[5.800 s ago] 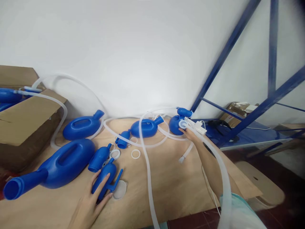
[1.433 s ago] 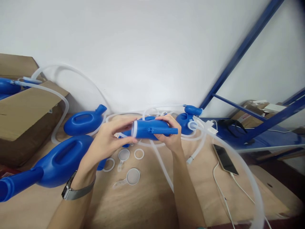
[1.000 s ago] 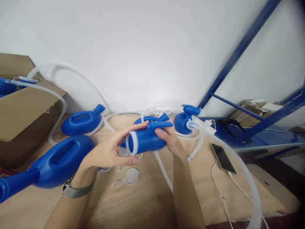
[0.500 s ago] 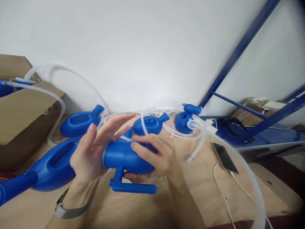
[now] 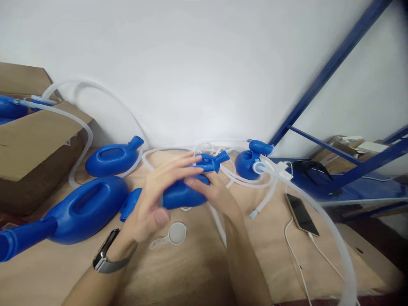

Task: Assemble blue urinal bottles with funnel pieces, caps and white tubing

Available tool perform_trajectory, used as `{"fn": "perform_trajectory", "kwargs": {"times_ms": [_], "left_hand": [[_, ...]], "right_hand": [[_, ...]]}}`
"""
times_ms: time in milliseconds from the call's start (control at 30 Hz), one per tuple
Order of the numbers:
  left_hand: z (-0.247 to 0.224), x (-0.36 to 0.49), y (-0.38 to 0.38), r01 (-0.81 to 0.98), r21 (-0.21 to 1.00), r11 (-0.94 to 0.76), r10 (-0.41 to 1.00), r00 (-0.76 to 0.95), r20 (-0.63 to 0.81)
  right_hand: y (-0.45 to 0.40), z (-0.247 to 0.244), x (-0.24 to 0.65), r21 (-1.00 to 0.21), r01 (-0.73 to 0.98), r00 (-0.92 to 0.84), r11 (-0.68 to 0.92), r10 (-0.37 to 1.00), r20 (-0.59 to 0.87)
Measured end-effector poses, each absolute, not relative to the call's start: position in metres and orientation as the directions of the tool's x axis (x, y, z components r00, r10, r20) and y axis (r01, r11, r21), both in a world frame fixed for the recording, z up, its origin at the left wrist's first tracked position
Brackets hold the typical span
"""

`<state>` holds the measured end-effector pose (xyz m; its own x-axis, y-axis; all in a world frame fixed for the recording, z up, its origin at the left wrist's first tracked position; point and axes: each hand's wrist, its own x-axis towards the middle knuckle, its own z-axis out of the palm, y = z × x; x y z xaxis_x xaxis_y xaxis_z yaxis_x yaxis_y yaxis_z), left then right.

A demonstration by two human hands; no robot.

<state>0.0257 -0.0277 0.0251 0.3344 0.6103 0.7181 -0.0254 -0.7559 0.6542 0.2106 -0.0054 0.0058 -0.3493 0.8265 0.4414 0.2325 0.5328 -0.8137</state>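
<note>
My right hand (image 5: 219, 193) is wrapped around a rounded blue plastic bottle (image 5: 183, 195), held tilted on its side above the table. My left hand (image 5: 156, 191) lies across its left part with fingers stretched out and thumb apart, slightly blurred. Another blue section (image 5: 131, 205) shows left of my left hand; whether it belongs to the held bottle is unclear. A round whitish cap with a strap (image 5: 177, 233) lies on the table below my hands. Beside my left wrist lies a long-necked blue bottle (image 5: 92, 208). Behind my hands another blue bottle (image 5: 207, 161) is partly covered.
At the back left lies a blue bottle (image 5: 111, 159) near a cardboard box (image 5: 41, 140). Clear tubing (image 5: 89, 131) loops along the wall. On the right are a blue bottle with tubing (image 5: 247, 165), a phone (image 5: 302, 214) on a cable and a blue metal frame (image 5: 331, 80).
The held bottle has turned, and its bar-shaped handle no longer shows below. My left hand has moved right over it. The cap on the table has come into view.
</note>
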Motion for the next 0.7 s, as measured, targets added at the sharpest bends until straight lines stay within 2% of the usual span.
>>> {"fn": "perform_trajectory", "kwargs": {"times_ms": [33, 100, 167, 233, 300, 400, 533, 600, 700], "left_hand": [[0.024, 0.025, -0.021, -0.091, 0.738, -0.669, 0.697, 0.269, 0.665], [0.023, 0.026, -0.008, -0.233, 0.892, -0.387, 0.886, 0.173, 0.43], [0.02, 0.028, 0.004, -0.325, 0.94, -0.104, 0.975, 0.155, 0.161], [0.017, 0.029, 0.014, -0.318, 0.948, 0.009, 0.988, 0.151, 0.041], [0.015, 0.028, 0.019, -0.264, 0.961, -0.076, 0.99, 0.098, 0.105], [0.021, 0.016, 0.01, -0.115, 0.943, -0.312, 0.948, 0.033, 0.318], [0.044, -0.019, -0.031, 0.195, 0.826, -0.529, 0.846, 0.044, 0.532], [0.05, -0.043, -0.057, 0.408, 0.731, -0.547, 0.808, 0.031, 0.588], [0.035, -0.09, -0.092, 0.798, 0.472, -0.375, 0.77, -0.015, 0.638]], "right_hand": [[-0.008, 0.007, 0.208, -0.805, 0.237, -0.337, 0.544, 0.823, 0.457], [-0.011, 0.008, 0.205, -0.729, 0.317, -0.31, 0.607, 0.793, 0.525], [-0.01, 0.008, 0.204, -0.581, 0.446, -0.329, 0.68, 0.729, 0.6], [-0.007, 0.008, 0.209, -0.474, 0.511, -0.388, 0.717, 0.684, 0.617], [-0.002, 0.008, 0.22, -0.475, 0.485, -0.482, 0.735, 0.677, 0.556], [0.008, 0.003, 0.242, -0.517, 0.498, -0.602, 0.696, 0.707, 0.371], [0.021, -0.021, 0.266, -0.517, 0.674, -0.562, 0.527, 0.821, 0.104], [0.021, -0.039, 0.273, -0.552, 0.686, -0.538, 0.473, 0.842, 0.053], [0.003, -0.066, 0.279, -0.584, 0.666, -0.511, 0.464, 0.854, 0.096]]}}
